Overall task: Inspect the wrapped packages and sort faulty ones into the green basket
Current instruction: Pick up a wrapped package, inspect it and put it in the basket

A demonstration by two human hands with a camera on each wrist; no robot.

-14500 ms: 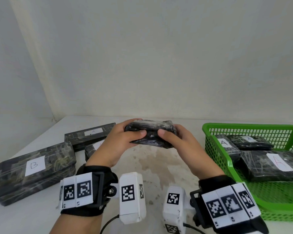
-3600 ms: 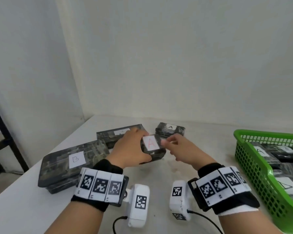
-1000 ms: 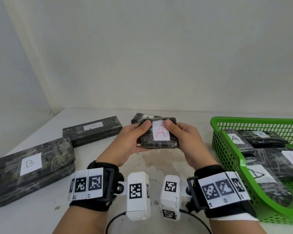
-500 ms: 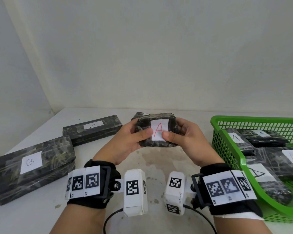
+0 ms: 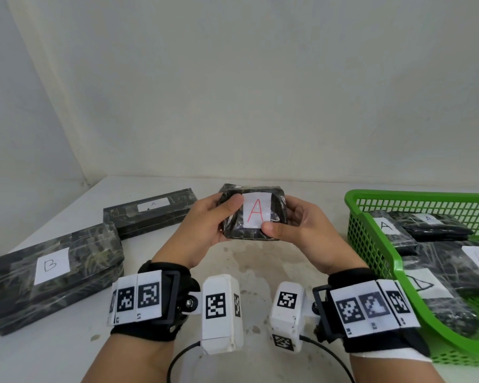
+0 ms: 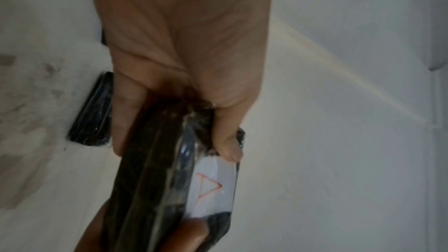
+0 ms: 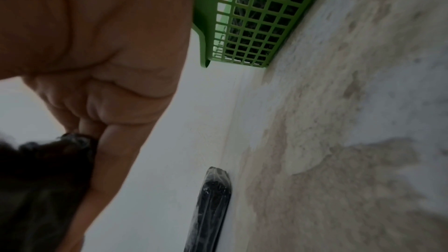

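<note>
Both hands hold a small dark wrapped package above the table's middle, its white label with a red "A" facing me. My left hand grips its left side, thumb at the label's upper left corner. My right hand grips the right side, thumb at the label's lower right corner. The left wrist view shows the package edge-on under the left hand. In the right wrist view it is a dark blur below the right hand. The green basket stands at the right with several labelled packages inside.
A large package marked "B" lies at the left, and a long one marked "A" behind it. Another small package rests on the stained white table under the hands, near the back wall. The basket's mesh wall is close on the right.
The package has tilted up so its label faces me more squarely. The left thumb has slid to the label's upper left and the right thumb to its lower right.
</note>
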